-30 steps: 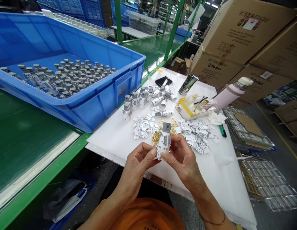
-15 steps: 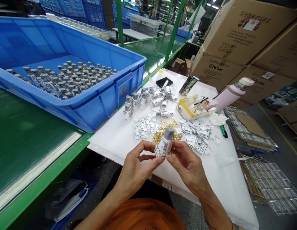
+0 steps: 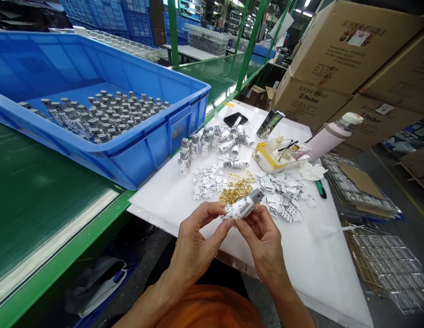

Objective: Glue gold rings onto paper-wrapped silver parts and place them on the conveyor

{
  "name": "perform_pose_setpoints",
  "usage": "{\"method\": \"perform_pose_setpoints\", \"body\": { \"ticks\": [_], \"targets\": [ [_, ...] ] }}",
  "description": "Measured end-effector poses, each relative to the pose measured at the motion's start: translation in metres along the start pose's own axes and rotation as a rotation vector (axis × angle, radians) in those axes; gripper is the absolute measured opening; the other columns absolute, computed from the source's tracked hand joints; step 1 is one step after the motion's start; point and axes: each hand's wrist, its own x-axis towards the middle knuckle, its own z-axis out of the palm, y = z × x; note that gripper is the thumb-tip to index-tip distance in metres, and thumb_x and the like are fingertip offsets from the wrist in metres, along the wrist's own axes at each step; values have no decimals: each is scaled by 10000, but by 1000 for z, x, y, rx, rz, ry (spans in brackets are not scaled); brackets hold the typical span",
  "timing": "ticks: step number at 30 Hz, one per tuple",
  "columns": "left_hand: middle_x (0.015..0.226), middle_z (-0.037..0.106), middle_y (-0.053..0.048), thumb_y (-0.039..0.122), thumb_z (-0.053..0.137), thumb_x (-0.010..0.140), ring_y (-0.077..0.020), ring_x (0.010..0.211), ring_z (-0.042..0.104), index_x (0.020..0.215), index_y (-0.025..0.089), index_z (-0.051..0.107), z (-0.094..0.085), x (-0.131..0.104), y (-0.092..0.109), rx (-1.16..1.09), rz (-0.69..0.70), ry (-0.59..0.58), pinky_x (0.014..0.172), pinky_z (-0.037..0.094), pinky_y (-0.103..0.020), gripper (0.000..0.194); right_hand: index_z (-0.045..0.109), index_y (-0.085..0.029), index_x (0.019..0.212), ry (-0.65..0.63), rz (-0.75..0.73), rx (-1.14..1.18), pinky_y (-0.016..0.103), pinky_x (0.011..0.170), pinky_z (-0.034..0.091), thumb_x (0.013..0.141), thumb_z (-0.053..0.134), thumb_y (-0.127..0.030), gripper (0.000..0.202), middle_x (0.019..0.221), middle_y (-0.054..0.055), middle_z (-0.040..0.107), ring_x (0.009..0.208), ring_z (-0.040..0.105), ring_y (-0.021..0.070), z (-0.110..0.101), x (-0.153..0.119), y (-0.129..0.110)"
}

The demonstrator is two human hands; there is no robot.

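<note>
Over the near side of the table (image 3: 314, 259), just near of the gold links (image 3: 236, 190), left hand (image 3: 195, 234) and right hand (image 3: 264, 239), fingers curled nearly closed, pinch a tilted figure (image 3: 242, 208), seemingly working its lower end, which calls next for steady, light fingertip pressure.

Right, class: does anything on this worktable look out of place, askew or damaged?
The crumpled white wad beside the yellow-edged tray looks out of place, like litter next to the heaped white tiles. The held cylinder is tilted but shows no obvious damage.
</note>
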Motion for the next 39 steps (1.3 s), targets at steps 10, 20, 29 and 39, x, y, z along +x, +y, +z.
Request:
{"method": "perform_pose_setpoints", "body": {
  "ticks": [10, 20, 29, 39],
  "targets": [
    [1052, 696, -68, 242, 689, 801, -239, 992, 648, 785, 213, 684, 0, 1, -5, -9, -3, 12, 950, 483, -373, 34, 514, -226, 926, 22, -41, -82, 275, 805, 548, 811, 725, -258, 243, 921, 13, 660, 877, 652, 154, 3, 0, -3],
    [1018, 686, -45, 256, 640, 839, -209, 971, 646, 858, 220, 650, -4, 2, 1, 5, -47, -52, 931, 483, -347, 42, 560, -230, 1067, -54, 110, 42, 314, 899, 518, 858, 675, -336, 261, 1050, 31, 678, 952, 643, 168, -5, 1, 3],
    [1023, 661, -11, 296, 647, 838, -196, 1036, 606, 994, 257, 627, -6, 1, 12, 79, -38, -118, 983, 456, -349, 162, 650, -207, 1023, -8, 165, 157, 259, 834, 528, 868, 667, -349, 211, 1034, 30, 690, 895, 645, 146, -4, 3, -1],
    [1045, 638, -27, 292, 715, 783, -203, 1024, 591, 1043, 269, 609, -3, -2, 5, 205, 77, -68, 914, 491, -336, 282, 652, -212, 982, 45, 153, 136, 232, 693, 538, 825, 710, -373, 233, 851, 2, 685, 723, 623, 122, -2, 0, 1]
  ]
}}
